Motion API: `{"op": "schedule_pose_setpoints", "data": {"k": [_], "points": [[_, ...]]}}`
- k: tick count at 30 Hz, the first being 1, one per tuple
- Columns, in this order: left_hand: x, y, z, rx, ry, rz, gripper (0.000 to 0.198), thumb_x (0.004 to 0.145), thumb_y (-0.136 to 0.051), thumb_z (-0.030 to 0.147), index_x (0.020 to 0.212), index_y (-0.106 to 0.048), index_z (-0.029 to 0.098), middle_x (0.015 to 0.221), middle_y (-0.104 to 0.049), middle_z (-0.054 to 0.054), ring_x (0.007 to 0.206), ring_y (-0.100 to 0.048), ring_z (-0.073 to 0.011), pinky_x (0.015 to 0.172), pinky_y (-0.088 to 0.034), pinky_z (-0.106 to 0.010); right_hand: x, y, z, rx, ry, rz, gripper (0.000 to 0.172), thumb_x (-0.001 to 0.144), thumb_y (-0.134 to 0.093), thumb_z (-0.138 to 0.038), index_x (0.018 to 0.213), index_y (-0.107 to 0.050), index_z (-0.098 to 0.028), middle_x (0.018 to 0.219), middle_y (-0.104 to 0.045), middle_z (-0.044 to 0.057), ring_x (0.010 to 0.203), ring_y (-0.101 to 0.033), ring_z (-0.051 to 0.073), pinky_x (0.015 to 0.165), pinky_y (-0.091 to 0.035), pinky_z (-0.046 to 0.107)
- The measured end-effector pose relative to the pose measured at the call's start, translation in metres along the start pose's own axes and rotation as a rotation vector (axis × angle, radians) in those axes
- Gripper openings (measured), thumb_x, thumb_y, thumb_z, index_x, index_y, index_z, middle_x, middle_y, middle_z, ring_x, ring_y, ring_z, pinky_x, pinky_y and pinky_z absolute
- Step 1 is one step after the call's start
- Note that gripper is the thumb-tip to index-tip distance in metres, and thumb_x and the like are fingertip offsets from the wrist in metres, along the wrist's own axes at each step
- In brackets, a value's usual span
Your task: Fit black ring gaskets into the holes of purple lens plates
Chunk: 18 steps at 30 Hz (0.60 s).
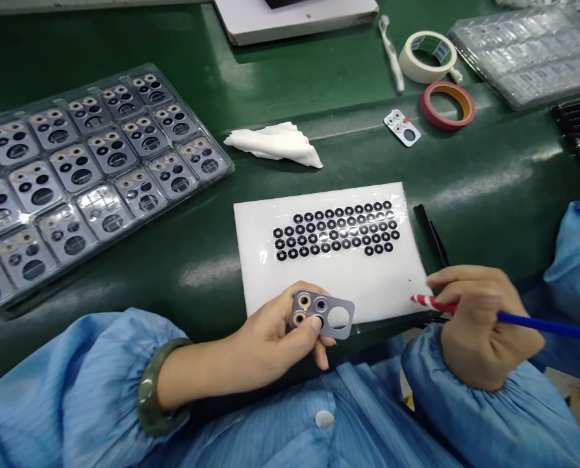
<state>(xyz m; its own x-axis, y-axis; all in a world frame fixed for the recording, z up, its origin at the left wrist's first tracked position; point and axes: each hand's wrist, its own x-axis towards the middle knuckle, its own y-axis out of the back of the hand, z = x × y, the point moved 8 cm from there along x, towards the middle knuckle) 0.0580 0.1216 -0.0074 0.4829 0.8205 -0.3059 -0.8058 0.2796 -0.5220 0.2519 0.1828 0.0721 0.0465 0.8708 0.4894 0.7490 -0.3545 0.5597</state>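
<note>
My left hand (290,328) is closed on a grey plate (332,331) with several round openings. My thumb lies across one of its smaller openings, and two others have tan rings in them. In my right hand (484,322) is a slim blue stick (547,322) with a red-and-white tip (428,301), which points left over the edge of a white foam sheet (328,283). Rows of small black rings (334,234) lie on clear film on that sheet. What the tip is made of I cannot make out.
A clear tray (114,244) of similar plates is at left. Behind the sheet lies a crumpled white cloth (276,143). A loose plate (402,128), tape rolls (447,105), a toothbrush (391,55) and stacked clear trays (523,52) are at back right. Black tweezers (432,235) flank the sheet.
</note>
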Motion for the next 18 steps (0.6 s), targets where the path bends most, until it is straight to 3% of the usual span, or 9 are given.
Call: {"op": "schedule_pose_setpoints", "data": {"k": [3,5,11,18], "points": [[0.001,0.001,-0.001,-0.005,-0.006,-0.003,0.025,0.095,-0.050,0.036,0.109,-0.046,0.016,0.084,-0.060,-0.002,0.066,-0.065,-0.0113,0.067,-0.052,-0.025,0.005,0.003,-0.003,-0.007,-0.068,0.066,0.029,0.093,-0.049,-0.029,0.069,-0.059,-0.016,0.069,-0.059,0.004,0.054,-0.055,0.013,0.051,-0.041,0.029],[0.001,0.001,-0.002,-0.006,-0.019,-0.008,0.023,0.096,-0.048,0.034,0.110,-0.046,0.016,0.083,-0.061,-0.003,0.067,-0.065,-0.0111,0.068,-0.052,-0.024,0.010,-0.009,0.001,-0.131,-0.144,-0.070,0.017,0.088,-0.059,-0.031,0.081,-0.062,-0.016,0.070,-0.060,0.002,0.053,-0.052,0.011,0.050,-0.041,0.025],[-0.001,0.002,-0.003,0.012,-0.042,-0.006,0.020,0.097,-0.046,0.029,0.111,-0.047,0.015,0.079,-0.063,-0.003,0.067,-0.065,-0.0115,0.069,-0.052,-0.024,0.011,-0.055,0.016,-0.266,-0.158,-0.467,0.020,0.084,-0.063,-0.038,0.090,-0.062,-0.020,0.077,-0.063,0.000,0.062,-0.057,0.013,0.061,-0.045,0.026],[-0.001,0.002,-0.004,0.008,-0.028,0.010,0.021,0.097,-0.047,0.031,0.112,-0.047,0.015,0.078,-0.063,-0.003,0.066,-0.066,-0.0117,0.068,-0.052,-0.023,0.009,-0.069,0.013,-0.325,-0.041,-0.513,0.017,0.086,-0.061,-0.032,0.095,-0.065,-0.018,0.087,-0.063,0.001,0.072,-0.060,0.014,0.065,-0.046,0.026]]}}
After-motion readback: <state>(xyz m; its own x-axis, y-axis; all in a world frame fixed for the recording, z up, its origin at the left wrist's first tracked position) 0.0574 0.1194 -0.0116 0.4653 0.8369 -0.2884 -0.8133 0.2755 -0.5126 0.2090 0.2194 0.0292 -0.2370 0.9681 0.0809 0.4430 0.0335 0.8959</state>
